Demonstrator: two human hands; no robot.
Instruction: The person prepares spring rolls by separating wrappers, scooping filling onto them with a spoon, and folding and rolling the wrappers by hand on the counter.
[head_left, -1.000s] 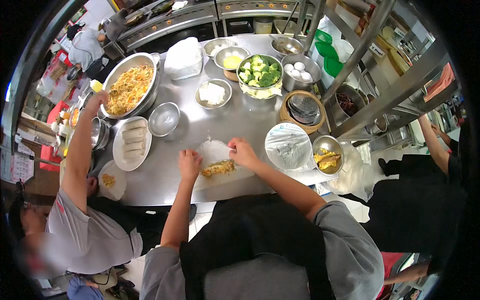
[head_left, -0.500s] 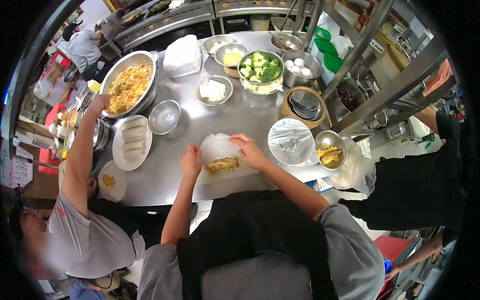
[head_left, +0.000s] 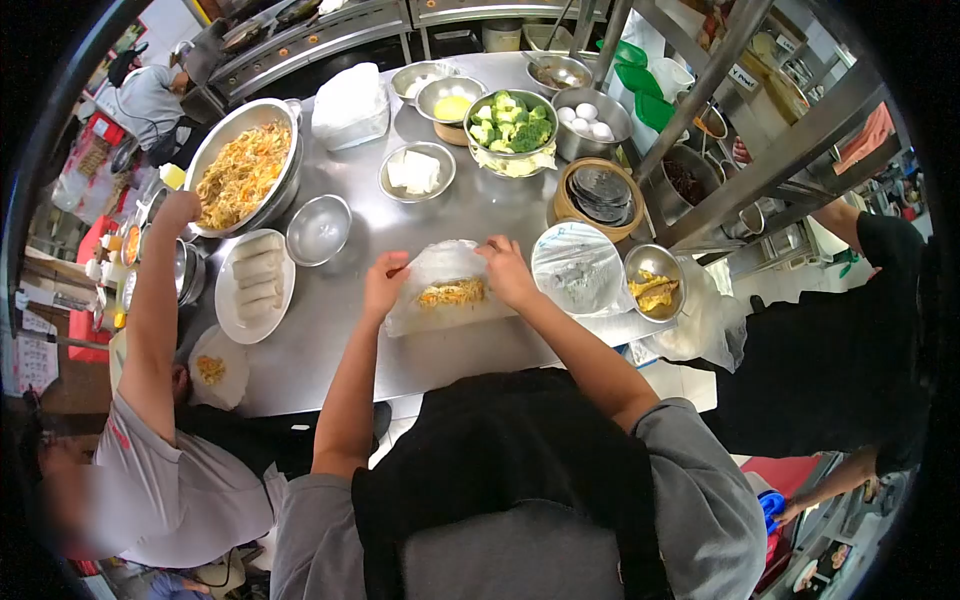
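On the steel table in front of me lies a thin white spring roll wrapper. A strip of shredded vegetable filling runs across its middle. My left hand is at the wrapper's upper left edge, fingers closed in a pinch on it. At the upper right edge, my right hand pinches the sheet between thumb and fingers. The wrapper's far edge is slightly raised between both hands. To the left, several white rolls rest side by side on an oval plate.
A co-worker's hand reaches to a large bowl of shredded filling. Beside that arm lies another wrapper with filling. Across the table stand an empty metal bowl, broccoli, eggs and a plastic-covered container.
Both my hands and the wrapper with its filling have moved away from my body. My left hand now sits higher along the wrapper's edge. The co-worker's arm stays at the large bowl.
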